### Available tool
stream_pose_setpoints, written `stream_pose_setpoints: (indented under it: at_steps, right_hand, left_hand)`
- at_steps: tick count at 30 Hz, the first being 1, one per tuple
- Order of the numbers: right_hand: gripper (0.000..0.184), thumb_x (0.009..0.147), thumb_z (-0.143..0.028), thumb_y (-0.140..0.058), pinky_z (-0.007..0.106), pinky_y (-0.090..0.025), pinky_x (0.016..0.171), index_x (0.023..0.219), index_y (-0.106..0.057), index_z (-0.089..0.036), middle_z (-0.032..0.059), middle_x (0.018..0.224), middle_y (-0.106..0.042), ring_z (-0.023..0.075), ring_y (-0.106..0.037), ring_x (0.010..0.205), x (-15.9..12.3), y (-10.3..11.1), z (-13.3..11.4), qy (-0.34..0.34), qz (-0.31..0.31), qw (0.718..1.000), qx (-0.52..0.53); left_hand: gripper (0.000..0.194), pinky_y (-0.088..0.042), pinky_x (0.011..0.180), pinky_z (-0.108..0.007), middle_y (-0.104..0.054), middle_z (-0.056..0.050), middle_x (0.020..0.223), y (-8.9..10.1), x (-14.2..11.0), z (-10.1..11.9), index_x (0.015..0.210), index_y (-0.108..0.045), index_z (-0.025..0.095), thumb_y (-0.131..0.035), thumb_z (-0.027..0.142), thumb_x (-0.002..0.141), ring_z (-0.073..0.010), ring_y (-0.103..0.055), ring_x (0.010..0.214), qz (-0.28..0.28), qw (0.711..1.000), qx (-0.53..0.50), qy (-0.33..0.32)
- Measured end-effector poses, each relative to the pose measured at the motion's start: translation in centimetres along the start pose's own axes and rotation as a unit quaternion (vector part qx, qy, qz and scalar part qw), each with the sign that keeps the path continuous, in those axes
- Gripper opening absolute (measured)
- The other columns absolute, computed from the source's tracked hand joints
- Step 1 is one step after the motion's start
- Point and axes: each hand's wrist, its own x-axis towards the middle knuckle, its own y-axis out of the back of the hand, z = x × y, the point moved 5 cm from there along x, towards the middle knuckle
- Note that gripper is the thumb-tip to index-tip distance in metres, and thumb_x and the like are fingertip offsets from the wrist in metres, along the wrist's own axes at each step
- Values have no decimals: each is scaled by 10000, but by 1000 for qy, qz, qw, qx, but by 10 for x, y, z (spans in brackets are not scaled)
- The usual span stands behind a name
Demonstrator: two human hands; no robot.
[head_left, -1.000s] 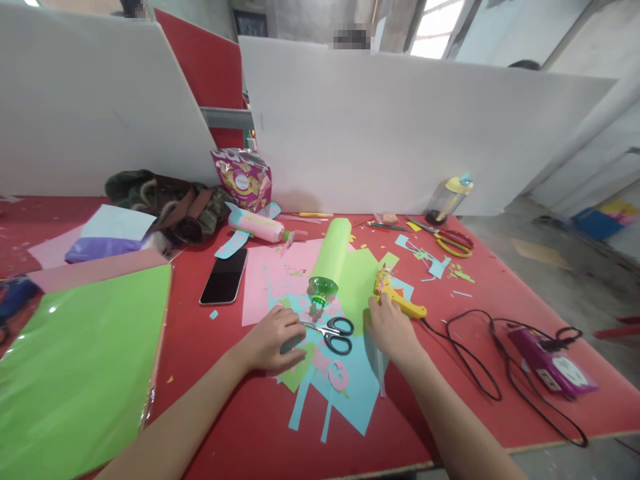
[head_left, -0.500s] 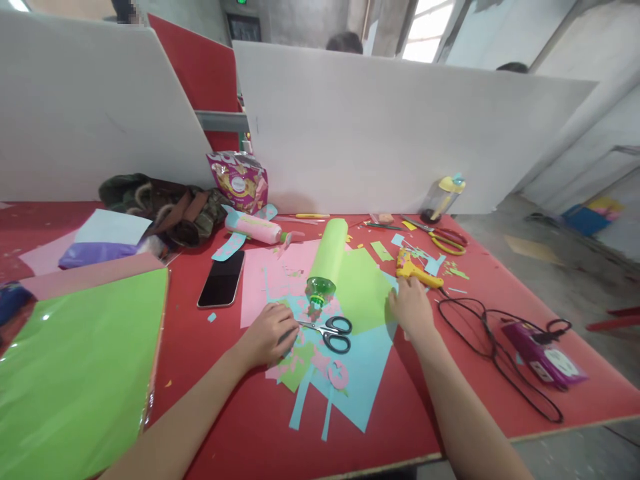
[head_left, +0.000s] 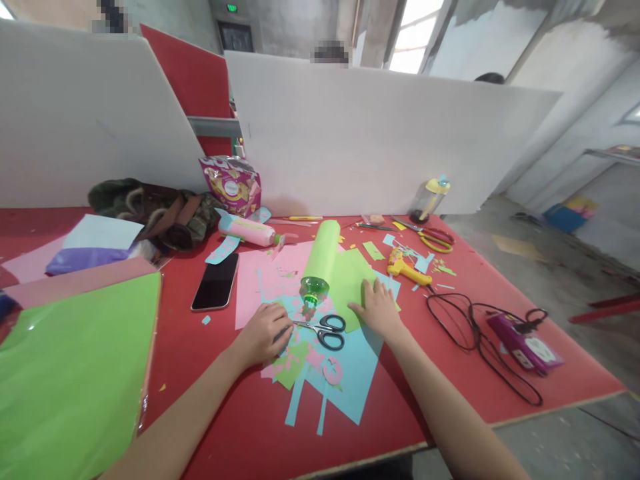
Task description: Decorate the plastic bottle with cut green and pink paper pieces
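My left hand (head_left: 263, 333) rests curled on the paper scraps, its fingers closed at the tip of the black-handled scissors (head_left: 325, 330); whether it holds anything I cannot make out. My right hand (head_left: 379, 308) lies flat, fingers spread, on the green paper sheet (head_left: 353, 280) and the blue sheet (head_left: 350, 367) under it. A bottle wrapped in green paper (head_left: 320, 257) lies between the hands, cap toward me. The yellow glue gun (head_left: 406, 267) lies free on the table, right of my right hand.
A phone (head_left: 215, 291) lies left of the pink sheet. A pink bottle (head_left: 247, 231), snack bag (head_left: 231, 185) and camouflage bag (head_left: 155, 210) sit behind. Red-yellow scissors (head_left: 434, 238), a cable (head_left: 470, 327) and purple power strip (head_left: 525, 345) are at right. Green sheets (head_left: 75, 373) lie at left.
My right hand carried the glue gun to the right, let it go there, and came back left to lie flat on the green paper. My left hand stayed put.
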Motion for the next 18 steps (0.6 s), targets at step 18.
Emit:
stream_pose_setpoints:
  at_steps: [18]
  right_hand:
    - [324, 840, -292, -465, 380, -428, 823, 1102, -490, -104, 129, 1106, -526, 215, -518, 987, 69, 31, 15, -24, -10, 1000, 0]
  left_hand:
    - [278, -338, 647, -310, -533, -64, 681, -2, -1, -1, 704, -569, 125, -339, 192, 845, -169, -452, 687, 0, 1000, -1, -8]
